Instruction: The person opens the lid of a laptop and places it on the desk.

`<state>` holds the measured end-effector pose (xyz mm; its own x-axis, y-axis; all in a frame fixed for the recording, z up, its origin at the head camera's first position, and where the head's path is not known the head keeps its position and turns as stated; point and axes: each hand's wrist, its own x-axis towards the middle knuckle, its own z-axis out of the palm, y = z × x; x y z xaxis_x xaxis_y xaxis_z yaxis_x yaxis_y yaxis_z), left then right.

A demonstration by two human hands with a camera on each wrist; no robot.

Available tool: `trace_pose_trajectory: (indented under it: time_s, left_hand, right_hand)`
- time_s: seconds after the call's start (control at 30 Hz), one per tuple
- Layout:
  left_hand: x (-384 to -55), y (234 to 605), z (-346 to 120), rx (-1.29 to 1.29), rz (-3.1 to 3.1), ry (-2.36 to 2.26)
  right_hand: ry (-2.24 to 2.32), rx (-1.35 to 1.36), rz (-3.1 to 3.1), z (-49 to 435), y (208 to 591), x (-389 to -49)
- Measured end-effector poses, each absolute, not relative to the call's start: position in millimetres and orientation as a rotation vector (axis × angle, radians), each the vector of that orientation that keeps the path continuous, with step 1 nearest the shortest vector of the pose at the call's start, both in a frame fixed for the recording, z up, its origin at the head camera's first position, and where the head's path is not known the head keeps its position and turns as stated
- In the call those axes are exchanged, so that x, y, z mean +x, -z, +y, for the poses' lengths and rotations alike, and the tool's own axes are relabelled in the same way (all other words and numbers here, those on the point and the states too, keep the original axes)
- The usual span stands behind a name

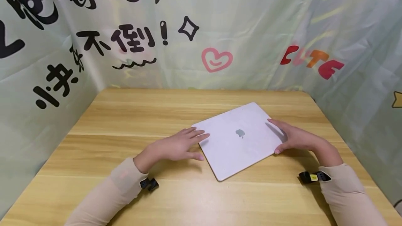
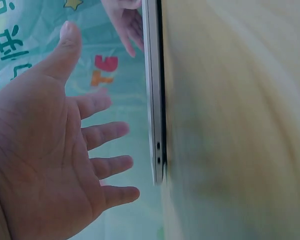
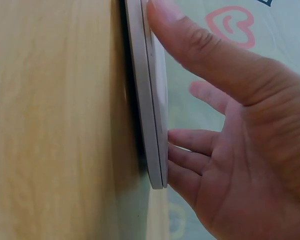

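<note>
Head view: closed laptop (image 1: 236,143) on worktop (image 1: 132,114).
Left hand (image 1: 177,146): spread at laptop's left edge.
Right hand (image 1: 299,138): spread at laptop's right edge.
Laptop step: apparently positioning; next move likely needs two-sided contact.

Pale silver laptop (image 1: 229,152), wood-grained tan table (image 1: 135,111), beige sleeves (image 1: 110,191)

Left sleeve (image 1: 105,196) and right sleeve (image 1: 348,194) are both plain beige, long and kinda wrinkly. Left wrist camera (image 1: 152,185) is a chunky little black thing; right wrist camera (image 1: 304,177) is black too, but with a bright yellow label (image 1: 314,177).
</note>
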<state>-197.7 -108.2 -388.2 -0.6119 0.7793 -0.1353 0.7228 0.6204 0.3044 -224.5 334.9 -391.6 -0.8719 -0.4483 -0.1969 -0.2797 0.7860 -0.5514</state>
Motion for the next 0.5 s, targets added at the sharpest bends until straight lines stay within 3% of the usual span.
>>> trace_pose_trajectory:
  time_s: [0.5]
  left_hand:
    - [-187.4,394.6,-80.0,1.261,2.53,-0.27]
  right_hand:
    - [0.717,-0.571,2.672,332.5,392.3,-215.9]
